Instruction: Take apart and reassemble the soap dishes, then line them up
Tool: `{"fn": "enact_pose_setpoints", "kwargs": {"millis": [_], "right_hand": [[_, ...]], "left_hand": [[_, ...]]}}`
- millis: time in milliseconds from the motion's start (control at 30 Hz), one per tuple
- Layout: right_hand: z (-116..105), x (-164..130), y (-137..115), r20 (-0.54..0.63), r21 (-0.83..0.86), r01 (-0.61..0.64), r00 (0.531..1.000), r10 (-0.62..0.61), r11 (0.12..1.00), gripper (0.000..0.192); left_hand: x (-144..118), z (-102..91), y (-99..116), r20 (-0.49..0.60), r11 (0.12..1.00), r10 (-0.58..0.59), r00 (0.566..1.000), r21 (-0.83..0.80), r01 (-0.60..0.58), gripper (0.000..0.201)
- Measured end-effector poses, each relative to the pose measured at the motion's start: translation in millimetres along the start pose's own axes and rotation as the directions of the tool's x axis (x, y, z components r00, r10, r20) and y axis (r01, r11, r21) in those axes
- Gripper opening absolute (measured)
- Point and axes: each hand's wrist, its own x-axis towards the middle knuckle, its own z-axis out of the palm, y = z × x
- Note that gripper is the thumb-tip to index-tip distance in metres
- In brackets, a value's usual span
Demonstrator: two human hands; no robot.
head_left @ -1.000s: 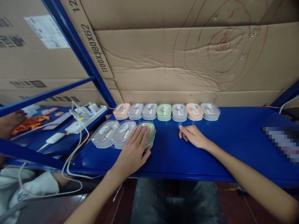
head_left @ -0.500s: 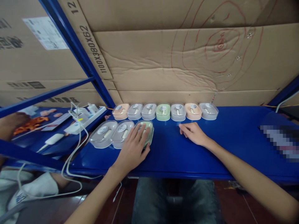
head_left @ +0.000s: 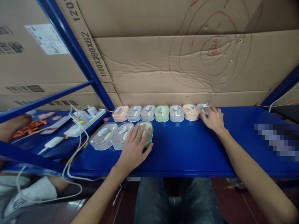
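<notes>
In the head view my left hand (head_left: pixel 135 144) lies flat over a small pale-green box with a clear lid (head_left: pixel 149 134), fingers spread across its top. Two grey clear-lidded boxes, one at the far left (head_left: pixel 102 138) and one between (head_left: pixel 120 136), stand beside it in the front row. My right hand (head_left: pixel 213 119) is curled over the grey box at the right end of the back row (head_left: pixel 201 108), thumb at its left side; the fingers cover most of that box. The other back-row boxes are peach (head_left: pixel 191 115), grey (head_left: pixel 177 116) and green (head_left: pixel 162 116), each with a round sticker and pale latch.
A blue metal shelf (head_left: pixel 182 152) carries the boxes, with cardboard (head_left: pixel 149 62) behind. Left of a blue post (head_left: pixel 77 46) lie a power strip (head_left: pixel 79 126), white cables and orange pieces (head_left: pixel 30 128), near another person's hand (head_left: pixel 17 124). A blurred-out object (head_left: pixel 277 141) sits at right.
My right hand has moved forward and right from the bare shelf onto the end grey box of the back row. My left hand stays on the green box.
</notes>
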Motion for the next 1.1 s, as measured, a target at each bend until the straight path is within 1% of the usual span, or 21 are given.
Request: {"fn": "enact_pose_setpoints", "kwargs": {"millis": [67, 133, 200, 233, 300, 367, 433, 500, 567, 633, 667, 700, 733, 767, 800, 833, 867, 933, 1000, 1100], "right_hand": [[0, 1, 3, 0.021, -0.012, -0.088, 0.996, 0.088, 0.996, 0.052], [-1, 2, 7, 0.004, -0.018, -0.192, 0.981, 0.192, 0.981, 0.053], [-1, 4, 13, -0.021, -0.023, -0.275, 0.961, 0.275, 0.961, 0.061], [0, 4, 16, -0.021, -0.028, -0.303, 0.953, 0.302, 0.953, 0.067], [3, 4, 24, 0.016, -0.038, -0.335, 0.942, 0.336, 0.941, 0.08], [6, 5, 31, 0.067, -0.03, -0.35, 0.934, 0.352, 0.936, 0.086], [7, 6, 35, 0.086, 0.007, -0.373, 0.925, 0.371, 0.928, 0.088], [3, 8, 35, 0.067, 0.07, -0.404, 0.914, 0.4, 0.912, 0.088], [-4, 11, 33, 0.006, 0.147, -0.419, 0.906, 0.423, 0.896, 0.086], [-14, 13, 29, -0.099, 0.239, -0.368, 0.911, 0.399, 0.899, 0.081], [-20, 14, 26, -0.14, 0.292, -0.313, 0.921, 0.364, 0.904, 0.078], [-26, 14, 23, -0.157, 0.351, -0.239, 0.938, 0.309, 0.905, 0.076], [-32, 13, 20, -0.142, 0.418, -0.148, 0.964, 0.225, 0.897, 0.075], [-38, 11, 16, -0.098, 0.49, -0.052, 0.989, 0.114, 0.87, 0.074], [-43, 9, 11, -0.036, 0.563, 0.034, 0.999, -0.017, 0.826, 0.072], [-47, 6, 5, 0.029, 0.628, 0.104, 0.987, -0.156, 0.771, 0.071], [-50, 2, -2, 0.089, 0.678, 0.152, 0.954, -0.285, 0.719, 0.07], [-52, -6, -17, 0.173, 0.721, 0.21, 0.868, -0.465, 0.66, 0.069], [-49, -15, -33, 0.214, 0.718, 0.268, 0.793, -0.57, 0.642, 0.07], [-41, -25, -49, 0.231, 0.739, 0.332, 0.692, -0.683, 0.586, 0.076]], "left_hand": [[4, -3.0, 5, -0.012, 1.0, 0.002, 1.0, -0.015, -0.002, 0.065], [12, -7.7, 13, -0.022, 0.999, 0.012, 1.0, -0.041, -0.013, 0.065], [25, -13.8, 25, -0.026, 0.996, 0.021, 0.999, -0.087, -0.024, 0.066], [33, -17.2, 32, -0.02, 0.993, 0.027, 0.999, -0.115, -0.029, 0.065], [51, -22.7, 48, 0.023, 0.979, 0.061, 0.998, -0.198, -0.055, 0.064], [71, -23.9, 63, 0.057, 0.942, 0.108, 0.993, -0.326, -0.083, 0.065], [91, -17.7, 76, 0.064, 0.883, 0.111, 0.992, -0.464, -0.069, 0.062], [107, -3.8, 84, 0.073, 0.82, 0.091, 0.993, -0.572, -0.033, 0.059], [117, 14.8, 89, 0.051, 0.756, 0.076, 0.996, -0.654, -0.024, 0.056], [120, 33.2, 91, -0.012, 0.703, 0.044, 0.999, -0.71, -0.04, 0.053], [120, 40.6, 91, -0.05, 0.689, 0.012, 0.999, -0.723, -0.044, 0.051], [118, 46.3, 91, -0.076, 0.683, -0.022, 0.997, -0.729, -0.041, 0.052], [116, 50.1, 90, -0.095, 0.68, -0.055, 0.994, -0.732, -0.032, 0.052], [114, 52.3, 90, -0.108, 0.677, -0.086, 0.99, -0.736, -0.022, 0.054], [112, 53.0, 89, -0.118, 0.671, -0.112, 0.987, -0.741, -0.012, 0.057], [110, 52.8, 88, -0.126, 0.663, -0.134, 0.983, -0.748, -0.005, 0.061], [108, 52.2, 87, -0.13, 0.655, -0.153, 0.98, -0.756, 0.002, 0.065], [107, 51.2, 84, -0.12, 0.637, -0.177, 0.977, -0.771, 0.021, 0.078], [107, 52.1, 79, -0.062, 0.607, -0.167, 0.984, -0.793, 0.053, 0.094], [110, 55.8, 70, 0.101, 0.567, -0.034, 0.994, -0.817, 0.103, 0.113]]}}
